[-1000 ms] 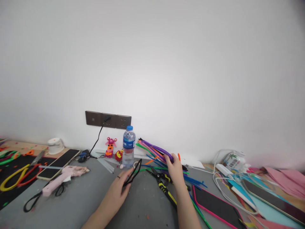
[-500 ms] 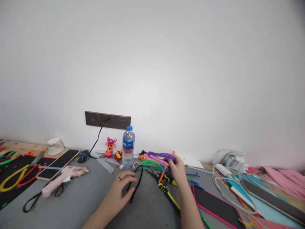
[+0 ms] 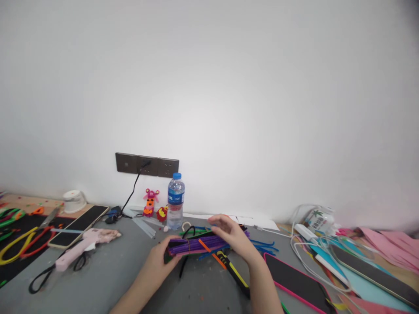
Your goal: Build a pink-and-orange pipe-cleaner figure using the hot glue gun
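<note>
My left hand [image 3: 158,261] grips the left end of a bundle of pipe cleaners [image 3: 191,245], mostly purple with pink and green below. A thin band circles the bundle. Over its right end is my right hand [image 3: 235,239], fingers curved and apart, thumb side partly hidden. An orange pipe cleaner [image 3: 216,257] slants across the bundle's front. Beneath lie pliers with black-and-yellow handles [image 3: 235,274], their jaws covered. A bent black pipe cleaner [image 3: 182,267] passes behind the bundle, and blue pipe cleaners [image 3: 266,247] stick out to the right.
A water bottle [image 3: 176,203] stands by the wall beside small pipe-cleaner figures [image 3: 149,204]. Leftward are a pink glue gun [image 3: 73,253], a phone [image 3: 80,226] and scissors [image 3: 36,240]. A pink-edged phone [image 3: 294,283], white cables [image 3: 303,257] and pink sheets [image 3: 389,248] occupy the right.
The pipe cleaner bundle has come nearer and leftward, across the pliers. My left hand has closed on its left end; my right hand has loosened and shifted slightly left.
</note>
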Motion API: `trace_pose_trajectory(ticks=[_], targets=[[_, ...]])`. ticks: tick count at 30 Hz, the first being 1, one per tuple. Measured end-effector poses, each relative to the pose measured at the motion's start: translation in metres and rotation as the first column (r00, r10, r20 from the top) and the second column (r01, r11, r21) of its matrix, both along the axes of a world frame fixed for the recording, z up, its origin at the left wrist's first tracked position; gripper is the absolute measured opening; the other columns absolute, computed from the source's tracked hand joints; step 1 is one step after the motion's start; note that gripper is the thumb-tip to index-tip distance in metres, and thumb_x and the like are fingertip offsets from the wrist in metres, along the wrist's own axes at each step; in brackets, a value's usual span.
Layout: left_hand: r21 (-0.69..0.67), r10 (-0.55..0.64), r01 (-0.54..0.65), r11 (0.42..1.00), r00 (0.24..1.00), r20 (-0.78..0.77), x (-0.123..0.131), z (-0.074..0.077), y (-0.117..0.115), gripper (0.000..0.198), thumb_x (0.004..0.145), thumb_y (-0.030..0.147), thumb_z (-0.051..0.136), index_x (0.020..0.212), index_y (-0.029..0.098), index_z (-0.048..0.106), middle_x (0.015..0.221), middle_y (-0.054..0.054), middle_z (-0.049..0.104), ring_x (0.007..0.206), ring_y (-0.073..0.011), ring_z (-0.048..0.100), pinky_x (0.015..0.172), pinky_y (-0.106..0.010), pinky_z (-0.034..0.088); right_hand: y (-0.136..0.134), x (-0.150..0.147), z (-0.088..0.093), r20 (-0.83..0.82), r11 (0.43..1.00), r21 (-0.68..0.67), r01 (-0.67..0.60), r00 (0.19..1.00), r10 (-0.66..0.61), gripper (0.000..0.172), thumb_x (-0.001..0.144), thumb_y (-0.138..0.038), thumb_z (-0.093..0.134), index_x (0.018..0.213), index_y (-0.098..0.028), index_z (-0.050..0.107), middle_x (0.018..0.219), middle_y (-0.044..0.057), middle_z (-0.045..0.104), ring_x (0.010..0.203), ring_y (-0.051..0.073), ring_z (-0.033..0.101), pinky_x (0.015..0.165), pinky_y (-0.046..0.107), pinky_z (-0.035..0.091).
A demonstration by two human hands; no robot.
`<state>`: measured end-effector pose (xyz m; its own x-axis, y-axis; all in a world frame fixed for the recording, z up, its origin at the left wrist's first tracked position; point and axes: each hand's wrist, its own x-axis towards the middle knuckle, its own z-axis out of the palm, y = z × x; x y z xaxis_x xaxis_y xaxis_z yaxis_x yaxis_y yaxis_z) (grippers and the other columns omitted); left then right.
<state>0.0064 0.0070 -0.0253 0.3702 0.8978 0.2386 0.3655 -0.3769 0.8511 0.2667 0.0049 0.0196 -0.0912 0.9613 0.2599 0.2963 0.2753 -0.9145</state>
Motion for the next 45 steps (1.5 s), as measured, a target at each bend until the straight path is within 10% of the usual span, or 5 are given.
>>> trace_pose_trajectory(ticks=[6,16,26,35,45], targets=[[0.029,-0.007,0.007,1.000,1.000,-0.002,0.000,0.002,0.000,0.032,0.074,0.020,0.060,0.106,0.023,0.063,0.105,-0.007,0.073,0.096,-0.0250,0.068,0.086,-0.037,0.052,0.009,0.037,-0.019,0.038,0.823,0.073,0.563,0.823,-0.566,0.034,0.069,-0.047,0.062,0.085,-0.018,0.068,0.091,0.013,0.072,0.075,0.027,0.066,0.068,0.038,0.051],[0.054,0.051,-0.051,0.997,0.999,0.003,-0.002,-0.002,0.003,0.035,0.075,0.021,0.057,0.109,0.023,0.063,0.108,-0.007,0.071,0.085,-0.0231,0.067,0.072,-0.032,0.053,0.012,0.033,-0.027,0.075,0.805,0.018,0.593,0.802,-0.593,0.024,0.065,-0.044,0.063,0.062,-0.020,0.066,0.062,0.008,0.069,0.068,0.029,0.065,0.064,0.037,0.047],[-0.205,0.158,-0.084,0.975,0.913,0.377,0.000,-0.007,0.011,0.033,0.069,0.036,0.068,0.077,0.023,0.039,0.073,0.003,0.060,0.060,-0.0134,0.057,0.056,-0.023,0.046,-0.021,-0.010,0.024,-0.140,0.913,-0.264,-0.310,0.949,0.281,0.032,0.083,-0.043,0.061,0.097,-0.016,0.073,0.091,0.010,0.075,0.083,0.022,0.068,0.080,0.035,0.051],[-0.159,0.109,-0.023,0.987,0.823,0.557,0.000,-0.013,0.016,0.045,0.067,0.027,0.074,0.103,0.021,0.048,0.090,-0.005,0.065,0.086,-0.0204,0.064,0.079,-0.032,0.049,-0.003,-0.059,0.001,0.193,0.987,-0.055,-0.152,0.968,0.160,0.061,0.059,-0.026,0.084,0.116,-0.028,0.063,0.124,0.006,0.061,0.121,0.030,0.048,0.105,0.044,0.032],[0.058,0.052,-0.082,0.995,0.911,0.409,0.003,-0.007,0.004,0.025,0.075,0.020,0.063,0.098,0.021,0.053,0.086,-0.003,0.064,0.076,-0.0173,0.062,0.065,-0.026,0.050,0.010,-0.063,-0.010,-0.075,0.936,-0.047,-0.350,0.935,0.346,0.008,0.081,-0.024,0.064,0.086,-0.018,0.067,0.086,0.001,0.064,0.085,0.020,0.057,0.079,0.028,0.043]])
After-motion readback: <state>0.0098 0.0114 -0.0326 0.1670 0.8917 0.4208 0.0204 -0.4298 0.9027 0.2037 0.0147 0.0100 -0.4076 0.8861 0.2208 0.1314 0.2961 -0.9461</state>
